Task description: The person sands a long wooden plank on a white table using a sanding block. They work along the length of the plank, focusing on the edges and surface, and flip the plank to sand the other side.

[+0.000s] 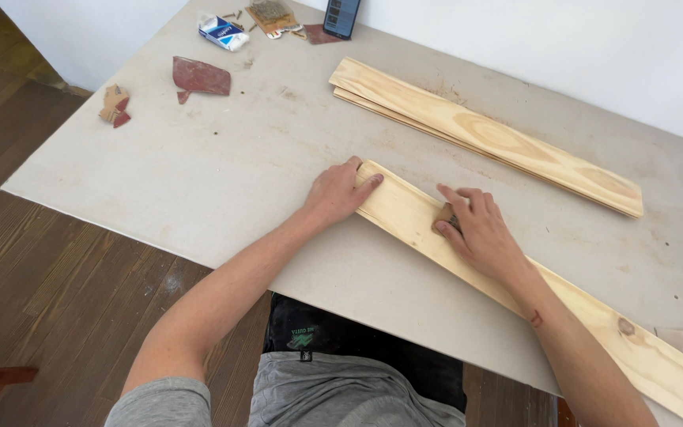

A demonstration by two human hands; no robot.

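My left hand (335,194) lies flat on the near end of the long pale pine board (405,213), fingers (367,184) spread and pressing down rather than gripping, pinning it to the grey, dusty bench (199,182). My right hand (480,229) sits further along the same board, its fingers curled over a small folded scrap of brown sandpaper (444,220) held against the wood. The board runs diagonally across the bench toward its right corner, where a dark knot (626,326) shows. Behind it lies a stack of similar pine boards (484,134), well apart, and worn reddish sandpaper pieces (199,77) sit at the far left. If my left hand eases off, I judge the board could skid under the rubbing. The scrap is small, so my fingertips could slide onto bare wood and catch a splinter at the edge.
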